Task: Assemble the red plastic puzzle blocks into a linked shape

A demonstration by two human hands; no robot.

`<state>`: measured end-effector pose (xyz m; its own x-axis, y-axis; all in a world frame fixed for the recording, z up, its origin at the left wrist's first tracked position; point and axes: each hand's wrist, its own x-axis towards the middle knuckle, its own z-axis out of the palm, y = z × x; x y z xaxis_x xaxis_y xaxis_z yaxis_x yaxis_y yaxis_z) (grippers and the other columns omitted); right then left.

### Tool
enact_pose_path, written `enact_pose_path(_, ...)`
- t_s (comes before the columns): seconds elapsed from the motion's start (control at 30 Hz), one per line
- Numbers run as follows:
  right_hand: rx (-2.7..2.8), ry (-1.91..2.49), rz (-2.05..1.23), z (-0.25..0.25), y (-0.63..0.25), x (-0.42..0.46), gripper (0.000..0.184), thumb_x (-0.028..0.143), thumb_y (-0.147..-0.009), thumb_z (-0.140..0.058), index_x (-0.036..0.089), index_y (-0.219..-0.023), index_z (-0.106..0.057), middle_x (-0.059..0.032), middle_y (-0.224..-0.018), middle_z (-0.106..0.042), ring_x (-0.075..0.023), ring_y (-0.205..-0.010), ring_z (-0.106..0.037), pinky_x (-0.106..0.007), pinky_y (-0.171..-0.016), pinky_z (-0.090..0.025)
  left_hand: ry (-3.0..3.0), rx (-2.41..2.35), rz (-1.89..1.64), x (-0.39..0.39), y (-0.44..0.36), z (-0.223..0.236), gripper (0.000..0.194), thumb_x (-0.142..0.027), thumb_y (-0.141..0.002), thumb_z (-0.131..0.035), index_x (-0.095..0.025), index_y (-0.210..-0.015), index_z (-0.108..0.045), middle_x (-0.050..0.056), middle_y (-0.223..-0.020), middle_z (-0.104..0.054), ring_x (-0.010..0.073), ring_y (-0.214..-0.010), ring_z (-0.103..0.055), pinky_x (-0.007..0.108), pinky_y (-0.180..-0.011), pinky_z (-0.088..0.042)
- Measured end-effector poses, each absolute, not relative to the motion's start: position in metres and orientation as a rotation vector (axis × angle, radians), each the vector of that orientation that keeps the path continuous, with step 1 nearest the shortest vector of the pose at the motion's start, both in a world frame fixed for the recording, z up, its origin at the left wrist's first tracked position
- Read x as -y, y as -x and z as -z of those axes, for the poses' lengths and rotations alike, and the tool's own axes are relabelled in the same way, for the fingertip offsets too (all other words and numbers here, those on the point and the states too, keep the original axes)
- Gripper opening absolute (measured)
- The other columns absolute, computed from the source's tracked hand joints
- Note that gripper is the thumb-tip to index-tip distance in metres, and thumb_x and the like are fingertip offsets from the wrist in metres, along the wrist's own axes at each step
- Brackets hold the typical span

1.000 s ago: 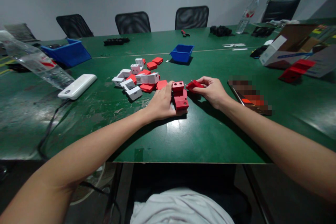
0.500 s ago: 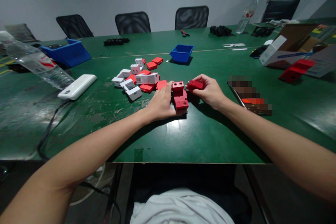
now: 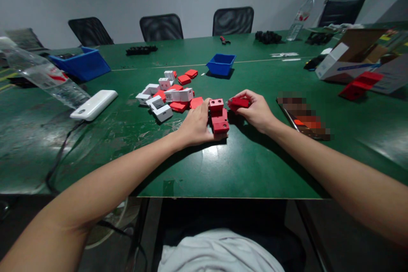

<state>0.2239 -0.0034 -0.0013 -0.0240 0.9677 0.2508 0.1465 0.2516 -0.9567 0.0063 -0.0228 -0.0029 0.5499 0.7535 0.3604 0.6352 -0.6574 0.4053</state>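
Near the middle of the green table point(image 3: 251, 165), my left hand point(image 3: 197, 125) is closed round the left side of a red block-shaped plastic part point(image 3: 219, 115) with round holes in its faces. Just to the right, my right hand point(image 3: 255, 112) pinches a smaller flat red plastic piece point(image 3: 239, 102) between thumb and fingers. A small gap separates the two red parts. Left of my left hand lies a loose pile of white plastic brackets point(image 3: 163, 113) and flat red pieces point(image 3: 179, 106).
Beyond the pile stands a small blue bin point(image 3: 221, 66); a larger blue bin point(image 3: 84, 64) is farther left. A white power bank point(image 3: 94, 105) with a cable lies by a tilted bottle point(image 3: 47, 74). On the right are a phone point(image 3: 301, 119), a red bracket point(image 3: 360, 86) and an open carton point(image 3: 349, 57).
My right hand has shifted slightly right with the small red piece, widening the gap to the red block. My left hand and its block are nearly unmoved.
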Motion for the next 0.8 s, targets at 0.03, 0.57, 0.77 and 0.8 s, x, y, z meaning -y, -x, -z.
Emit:
enact_pose_path(0.03, 1.417, 1.11, -0.96, 0.0007, -0.2236, 0.0041, 0.029, 0.017, -0.056, -0.078, 0.02, -0.081, -0.065, -0.0006, -0.079, -0.071, -0.018, -0.074, -0.066, -0.034, -0.073, -0.054, -2.559, -1.166, -0.755, 0.0228, -0.0062, 0.003, 0.104, -0.064, -0.065, -0.078, -0.01, -0.139, -0.028, 0.027, -0.133, -0.055, 0.0429, -0.124, -0.057, 0.058, -0.099, -0.05)
enact_pose_path(0.57, 1.19, 1.072, -1.304, 0.0044, -0.228, -0.0017, 0.036, 0.006, -0.062, -0.075, 0.02, -0.094, -0.069, -0.0052, -0.095, -0.075, -0.0201, -0.094, -0.073, -0.039, -0.095, -0.057, -2.551, -1.18, -0.737, 0.022, -0.0055, 0.0045, 0.109, -0.065, -0.064, -0.077, -0.011, -0.143, -0.025, 0.027, -0.137, -0.053, 0.0432, -0.129, -0.055, 0.059, -0.103, -0.047)
enact_pose_path(0.77, 1.227, 1.083, -1.338, 0.0055, -0.2273, -0.0005, 0.038, 0.004, -0.06, -0.07, 0.019, -0.095, -0.071, -0.0045, -0.095, -0.075, -0.019, -0.09, -0.071, -0.04, -0.091, -0.057, -2.538, -1.178, -0.725, 0.0232, -0.0056, 0.002, 0.107, -0.064, -0.065, -0.077, -0.011, -0.143, -0.026, 0.027, -0.135, -0.054, 0.0434, -0.128, -0.056, 0.058, -0.101, -0.048)
enact_pose_path(0.8, 1.228, 1.074, -1.338, 0.0049, -0.2267, 0.0002, 0.037, 0.005, -0.059, -0.071, 0.02, -0.093, -0.072, -0.0039, -0.095, -0.075, -0.0188, -0.088, -0.071, -0.039, -0.09, -0.058, -2.536, -1.179, -0.724, 0.0234, -0.0056, 0.0019, 0.107, -0.064, -0.065, -0.077, -0.011, -0.142, -0.026, 0.027, -0.135, -0.054, 0.0432, -0.128, -0.056, 0.058, -0.101, -0.048)
